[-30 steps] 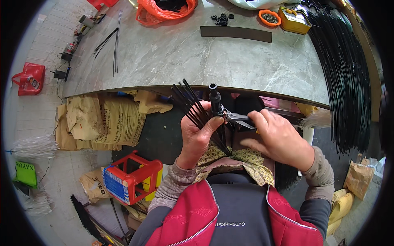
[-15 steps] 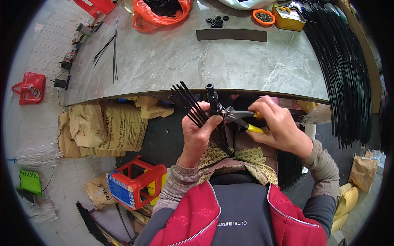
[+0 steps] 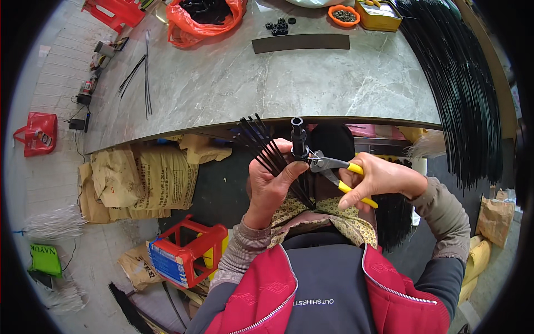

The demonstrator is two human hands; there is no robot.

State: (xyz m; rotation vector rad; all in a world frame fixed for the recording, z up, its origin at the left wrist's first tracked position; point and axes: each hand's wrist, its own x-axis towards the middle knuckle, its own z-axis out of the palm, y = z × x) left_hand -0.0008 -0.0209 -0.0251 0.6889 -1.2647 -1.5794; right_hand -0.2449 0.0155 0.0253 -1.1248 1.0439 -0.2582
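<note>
My left hand (image 3: 271, 181) is closed round a black tubular fitting (image 3: 299, 139) with an open, hollow top end, standing nearly upright. Thin black rods (image 3: 266, 146) fan out past the same hand's thumb and run down toward my lap. In my right hand (image 3: 384, 177) are pliers (image 3: 329, 163) with yellow handles, spread apart between thumb and fingers. Their jaws lie against the fitting just beside my left thumb, where a bit of thin wire (image 3: 315, 155) shows. Whether the jaws grip the wire cannot be made out.
Beyond my hands runs the edge of a grey marble-patterned table (image 3: 211, 83). On it are a dark flat strip (image 3: 300, 43), an orange bowl (image 3: 344, 15), a yellow tin (image 3: 379, 15), a red bag (image 3: 203, 25) and long black rods (image 3: 456, 83). A red stool (image 3: 189, 245) stands at left.
The pliers' handles have spread apart, and my right hand has moved slightly down and right with them. The left hand and fitting have shifted a little right in view.
</note>
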